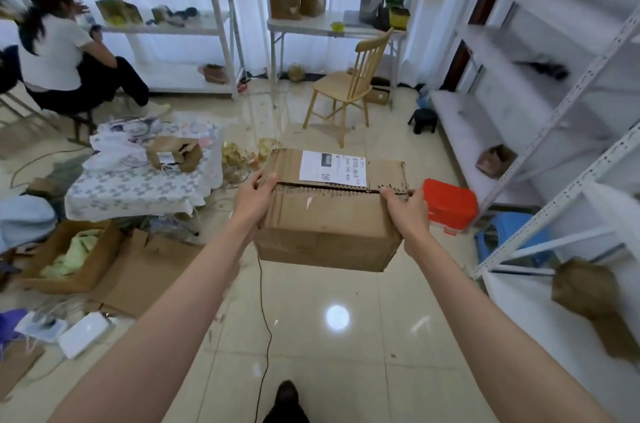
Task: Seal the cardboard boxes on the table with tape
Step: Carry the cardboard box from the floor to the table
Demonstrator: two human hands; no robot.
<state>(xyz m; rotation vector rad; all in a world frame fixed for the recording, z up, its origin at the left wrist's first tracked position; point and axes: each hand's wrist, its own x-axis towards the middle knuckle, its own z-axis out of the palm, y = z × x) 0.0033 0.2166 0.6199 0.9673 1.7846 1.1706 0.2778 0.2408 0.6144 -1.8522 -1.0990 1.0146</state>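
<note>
At the far left one person (pixel 60 51) sits with their back to me, partly cut by the frame edge. Below them a low worktop (pixel 138 187) under a patterned cloth carries one small open cardboard box (pixel 175 154) and some white bags too blurred to count. On the floor in front of it lies one open carton (pixel 74 258) holding pale green cloth, with one flattened sheet of cardboard (pixel 149 272) beside it.

My left hand (pixel 254 195) grips the left upper edge of the one cardboard box (pixel 329 214) I hold up in the air over the tiled floor, thumb on top, fingers hidden behind the side wall. The box has its two top flaps closed with a ragged seam between them, and one white shipping label (pixel 334 168) on the far flap; its print is too small to read. I see no tape along the seam. My right hand (pixel 407 206) grips the right end of that seam, fingers curled over the edge. So the box hangs between my two hands, both touching it.

Beyond it stands one wooden chair (pixel 349 83). Just right of the box, partly hidden by my right hand, is one red plastic case (pixel 450 202) resting on a blue stool (pixel 509 235). White metal shelving (pixel 561 103) fills the right side, cut off by the frame.
</note>
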